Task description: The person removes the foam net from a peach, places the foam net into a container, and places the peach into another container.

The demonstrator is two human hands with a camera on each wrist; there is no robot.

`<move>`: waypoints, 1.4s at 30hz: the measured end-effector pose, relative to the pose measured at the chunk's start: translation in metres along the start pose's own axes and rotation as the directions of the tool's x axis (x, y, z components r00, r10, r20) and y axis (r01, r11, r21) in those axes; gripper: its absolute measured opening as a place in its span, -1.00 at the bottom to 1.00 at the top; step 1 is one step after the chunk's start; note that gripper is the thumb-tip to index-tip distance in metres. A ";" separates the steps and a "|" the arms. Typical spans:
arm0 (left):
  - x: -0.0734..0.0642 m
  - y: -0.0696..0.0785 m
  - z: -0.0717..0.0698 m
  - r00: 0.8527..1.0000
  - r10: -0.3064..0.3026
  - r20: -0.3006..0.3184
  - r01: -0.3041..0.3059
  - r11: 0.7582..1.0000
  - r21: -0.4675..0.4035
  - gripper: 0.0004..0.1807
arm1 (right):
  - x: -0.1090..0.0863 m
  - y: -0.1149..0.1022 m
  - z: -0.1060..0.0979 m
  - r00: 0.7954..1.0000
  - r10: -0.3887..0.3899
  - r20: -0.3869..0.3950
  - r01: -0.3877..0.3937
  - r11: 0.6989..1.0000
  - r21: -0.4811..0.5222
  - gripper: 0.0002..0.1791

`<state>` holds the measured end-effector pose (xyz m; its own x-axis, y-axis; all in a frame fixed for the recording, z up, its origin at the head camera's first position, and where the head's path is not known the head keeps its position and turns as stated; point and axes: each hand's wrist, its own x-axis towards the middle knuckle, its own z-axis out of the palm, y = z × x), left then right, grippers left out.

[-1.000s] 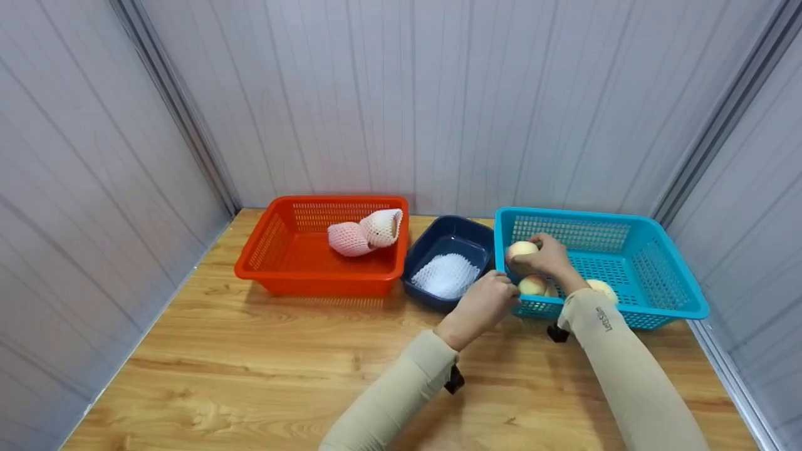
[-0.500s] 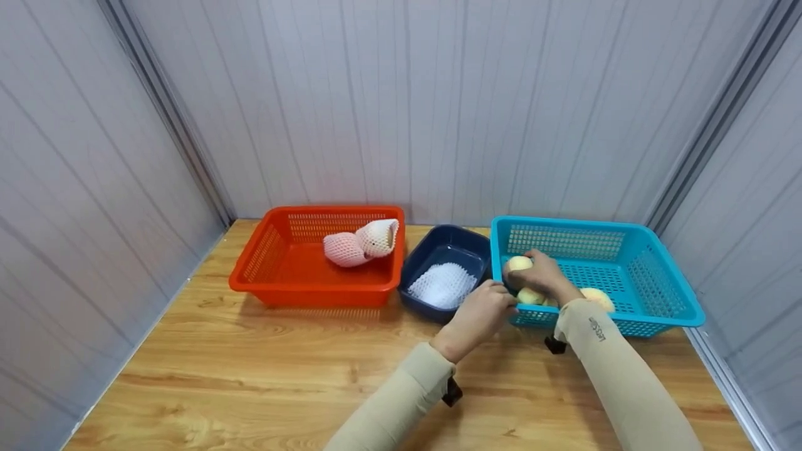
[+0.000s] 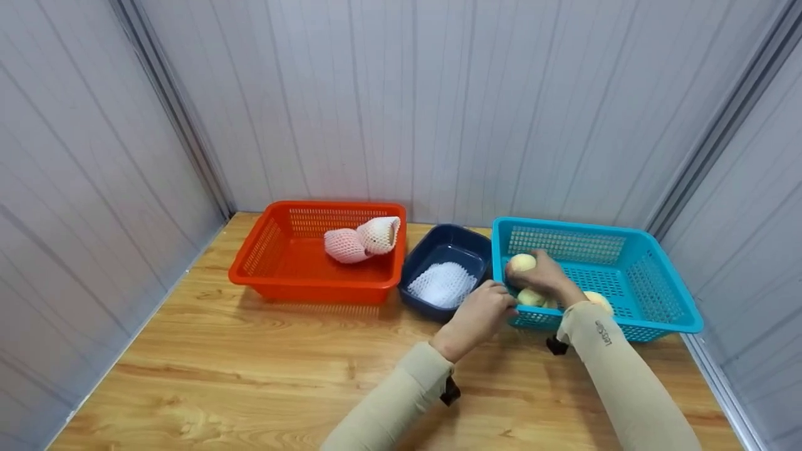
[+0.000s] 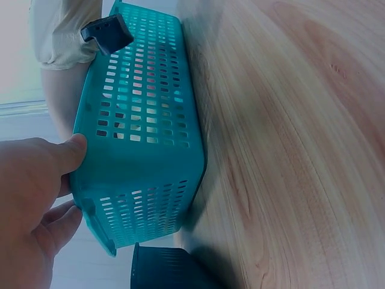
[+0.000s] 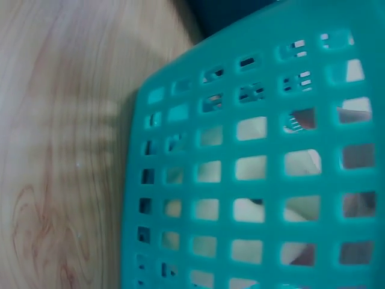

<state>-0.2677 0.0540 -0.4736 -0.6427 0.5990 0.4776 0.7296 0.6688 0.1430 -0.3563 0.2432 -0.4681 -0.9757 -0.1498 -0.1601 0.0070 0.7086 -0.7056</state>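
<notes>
My left hand [image 3: 479, 316] grips the front left corner of the blue mesh basket [image 3: 673, 275]. The left wrist view shows the thumb of that hand [image 4: 30, 198] on the rim's outer side, with the other fingers partly hidden behind it. Inside the basket's left end, my right hand [image 3: 545, 275] holds a pale yellow peach [image 3: 522, 262]. Just below it lies another peach [image 3: 531, 297], partly covered by the hand. A further peach [image 3: 598, 301] sits by the front wall, beyond the right wrist. Through the holes in the basket wall [image 5: 271, 144], the right wrist view shows only pale patches.
A dark blue tray [image 3: 416, 250] with white foam nets [image 3: 443, 285] stands left of the blue basket, close against it. Farther left is a red basket [image 3: 301, 263] holding a pink foam-netted item [image 3: 344, 245] and a white foam-netted peach [image 3: 379, 235]. Walls enclose the wooden table [image 3: 250, 363].
The view has shifted slightly. My right hand now covers more of the peach it holds. The left hand stays on the basket corner.
</notes>
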 end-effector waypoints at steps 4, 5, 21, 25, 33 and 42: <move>0.001 -0.002 0.000 1.000 0.002 0.002 -0.002 1.000 -0.007 -0.86 | -0.001 0.004 -0.008 1.000 -0.017 0.010 0.017 1.000 -0.013 -0.01; 0.001 -0.002 0.000 1.000 0.006 0.001 -0.006 1.000 -0.006 -0.86 | -0.001 0.006 -0.009 1.000 -0.011 0.011 0.011 1.000 -0.012 -0.03; 0.003 -0.003 -0.001 1.000 -0.013 0.001 0.013 1.000 -0.013 -0.86 | -0.019 0.009 -0.035 0.999 0.051 0.005 -0.051 0.998 0.021 -0.07; 0.005 -0.001 0.002 1.000 -0.006 0.000 0.006 1.000 -0.020 -0.85 | -0.031 0.005 -0.036 0.998 0.023 -0.058 -0.024 1.000 -0.020 -0.14; -0.005 0.002 0.003 1.000 -0.017 0.025 0.018 1.000 -0.024 -0.85 | -0.076 -0.027 -0.023 0.983 -0.117 -0.142 0.125 0.991 0.050 -0.29; -0.007 -0.001 -0.001 0.998 0.052 -0.019 -0.051 0.999 0.011 -0.83 | -0.112 -0.051 -0.012 0.907 -0.302 -0.294 0.359 0.919 0.164 -0.69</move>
<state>-0.2640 0.0488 -0.4764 -0.5995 0.6241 0.5010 0.7591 0.6417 0.1090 -0.2499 0.2316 -0.4060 -0.9513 -0.1474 0.2706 -0.3080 0.4844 -0.8189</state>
